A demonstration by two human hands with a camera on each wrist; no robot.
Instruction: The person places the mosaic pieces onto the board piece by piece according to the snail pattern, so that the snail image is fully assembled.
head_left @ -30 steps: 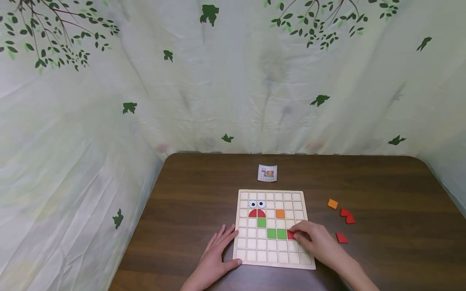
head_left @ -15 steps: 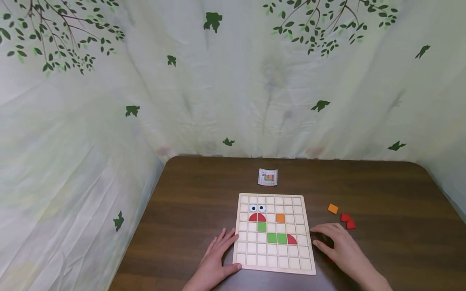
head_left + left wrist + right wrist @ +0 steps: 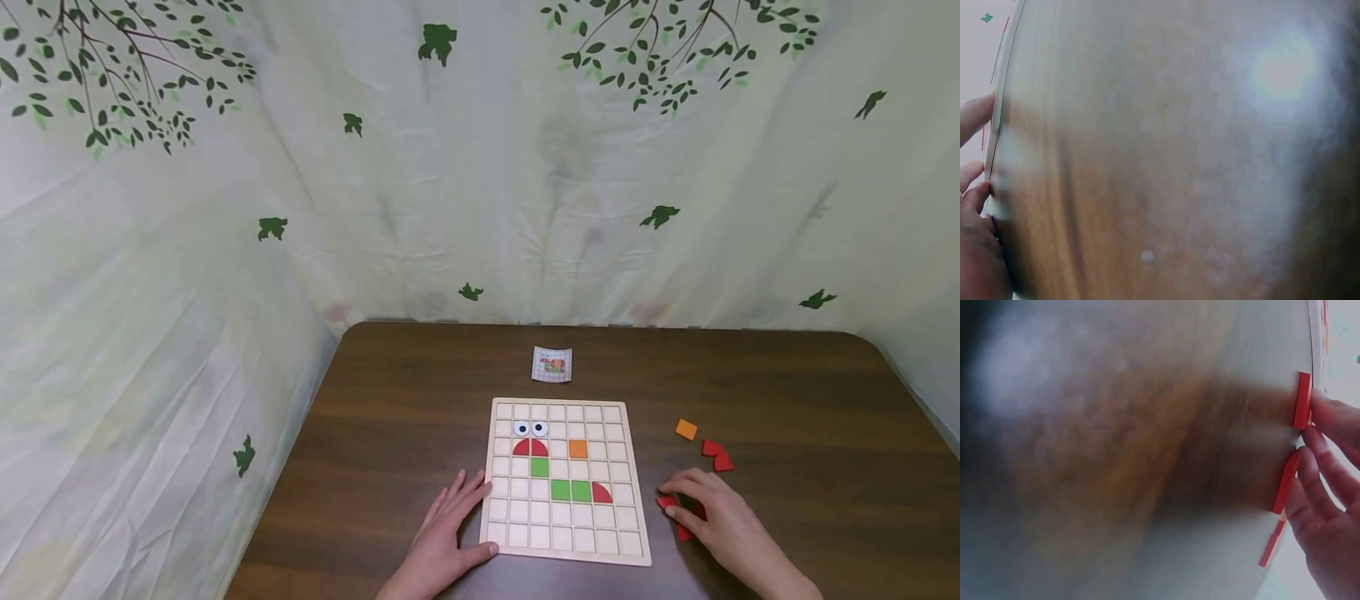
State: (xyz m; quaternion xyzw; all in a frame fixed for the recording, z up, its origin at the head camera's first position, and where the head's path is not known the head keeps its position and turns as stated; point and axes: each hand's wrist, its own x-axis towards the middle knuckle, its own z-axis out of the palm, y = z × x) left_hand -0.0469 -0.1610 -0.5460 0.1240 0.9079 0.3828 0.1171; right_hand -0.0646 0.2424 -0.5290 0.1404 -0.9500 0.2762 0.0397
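Along the left edge of a white gridded board [image 3: 525, 533] my left hand [image 3: 442, 533] rests with spread fingers, thumb at its near corner. To the right of the board, my right hand [image 3: 708, 512] pinches a red quarter-circle tile [image 3: 665, 502] between thumb and fingers, low over the table. Another red tile [image 3: 684, 533] shows below the thumb. In the right wrist view a red tile [image 3: 1302, 400] is at the fingertips, with a second red piece [image 3: 1286, 482] beside the fingers. The board carries two eye tiles [image 3: 530, 428], red quarter-circles [image 3: 602, 492], green squares [image 3: 571, 491] and an orange square [image 3: 577, 449].
An orange square tile [image 3: 686, 429] and two red tiles [image 3: 717, 455] lie on the dark wooden table [image 3: 420, 392] right of the board. Behind the board is a small picture card [image 3: 552, 365]. A leaf-printed curtain [image 3: 480, 167] hangs beyond the table.
My right hand has let go of a red quarter-circle on the board, moved right, off the board, and taken hold of another red tile. The left hand stays at the board's edge.
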